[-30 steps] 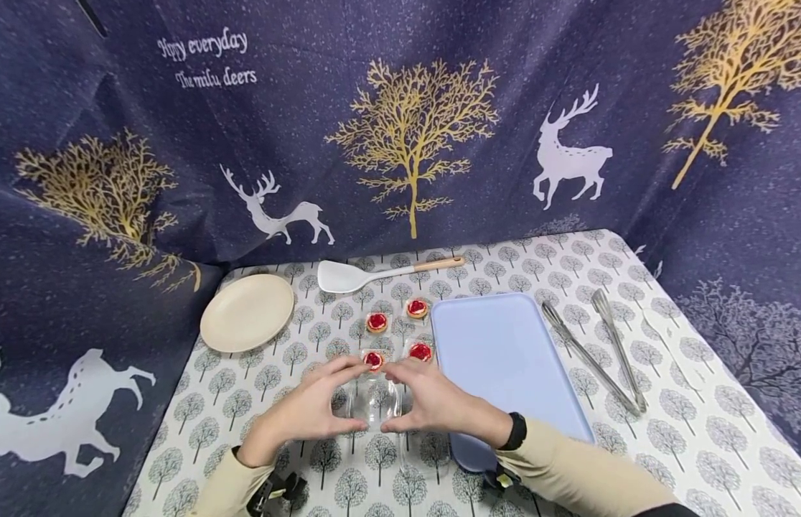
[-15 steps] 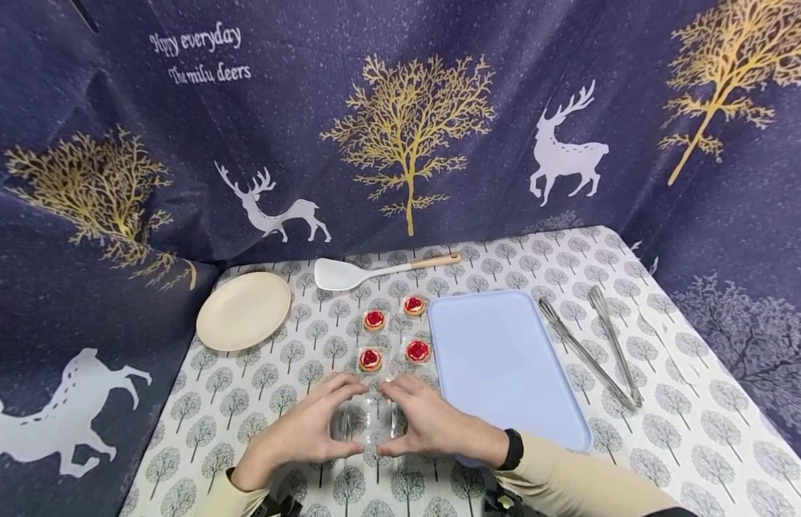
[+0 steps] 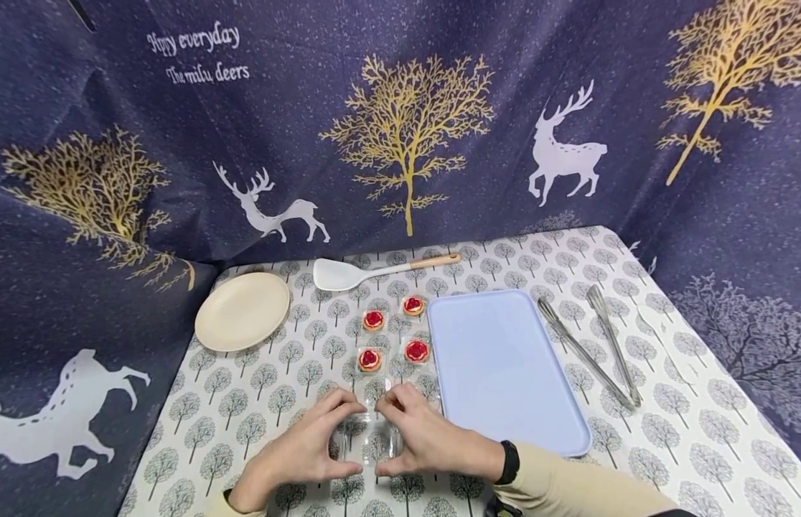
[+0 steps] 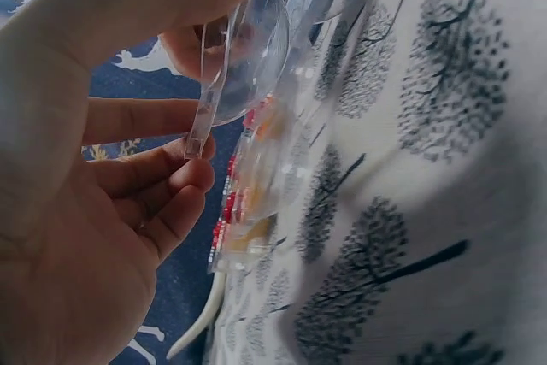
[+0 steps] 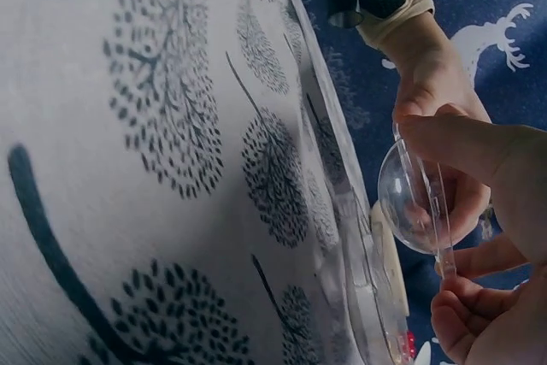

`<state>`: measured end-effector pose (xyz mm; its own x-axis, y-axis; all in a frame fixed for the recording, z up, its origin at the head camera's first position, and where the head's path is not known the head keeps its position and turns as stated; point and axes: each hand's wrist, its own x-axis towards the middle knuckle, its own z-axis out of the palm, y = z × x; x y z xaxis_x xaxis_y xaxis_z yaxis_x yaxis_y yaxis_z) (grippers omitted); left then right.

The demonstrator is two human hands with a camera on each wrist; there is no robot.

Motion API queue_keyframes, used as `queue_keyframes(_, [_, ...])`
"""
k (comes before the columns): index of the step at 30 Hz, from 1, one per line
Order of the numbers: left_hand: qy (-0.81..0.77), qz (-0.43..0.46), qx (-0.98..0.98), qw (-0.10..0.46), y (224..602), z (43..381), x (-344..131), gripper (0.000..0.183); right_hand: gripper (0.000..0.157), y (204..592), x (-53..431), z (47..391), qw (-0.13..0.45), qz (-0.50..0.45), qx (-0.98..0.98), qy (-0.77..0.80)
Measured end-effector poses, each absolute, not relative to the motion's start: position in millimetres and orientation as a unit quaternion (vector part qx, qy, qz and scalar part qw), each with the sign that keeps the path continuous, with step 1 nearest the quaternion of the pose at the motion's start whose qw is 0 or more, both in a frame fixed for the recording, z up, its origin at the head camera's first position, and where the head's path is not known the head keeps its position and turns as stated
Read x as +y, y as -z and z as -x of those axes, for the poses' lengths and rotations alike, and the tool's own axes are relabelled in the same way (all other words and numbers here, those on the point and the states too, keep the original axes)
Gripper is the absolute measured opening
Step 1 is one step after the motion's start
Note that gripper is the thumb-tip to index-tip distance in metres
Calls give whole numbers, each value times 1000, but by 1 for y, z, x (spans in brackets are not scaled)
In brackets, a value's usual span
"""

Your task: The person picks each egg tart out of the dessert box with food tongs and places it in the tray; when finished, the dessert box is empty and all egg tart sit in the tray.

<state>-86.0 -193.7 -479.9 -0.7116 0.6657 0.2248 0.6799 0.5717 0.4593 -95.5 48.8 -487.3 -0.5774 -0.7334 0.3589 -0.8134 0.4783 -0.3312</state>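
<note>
My left hand [image 3: 310,445] and right hand [image 3: 433,438] face each other over the near middle of the table. Between them they pinch the opposite edges of a clear plastic piece [image 3: 367,439] with a flat rim and a round bowl-like bulge. In the left wrist view the bulge [image 4: 261,61] points toward the tablecloth, and my left thumb and fingers grip the rim. The right wrist view shows my right fingers on the other edge, with the clear bulge [image 5: 406,198] between the two hands. Just beyond, several red-topped tarts [image 3: 369,360] sit in clear plastic on the table.
A light blue tray [image 3: 504,366] lies right of the tarts, with metal tongs [image 3: 616,352] spread beyond it. A beige plate [image 3: 242,312] stands at the left. At the back lies a white turner [image 3: 339,275] with a wooden handle. A patterned cloth covers the table.
Both hands have drawn back toward me with the clear plastic piece between them, leaving the nearer tarts in fuller view. The tarts, tray and tongs have stayed put.
</note>
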Motion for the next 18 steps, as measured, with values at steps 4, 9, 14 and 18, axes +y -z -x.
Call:
queue_keyframes(4, [273,372,-887,13,485,83,-193,77,81,489,47,92,57,-441,-866,-228])
queue_keyframes(9, [271,352,-896,-11,488,79,-193,76,81,493,46,89,63,-441,-869,-215])
queue_keyframes(14, [258,332,-907,-30,491,75,-192,77,82,497,45,89,78,-447,-869,-196])
queue_keyframes(18, [261,326,-908,-36,495,73,-192,78,81,500,44,88,92,-454,-868,-180])
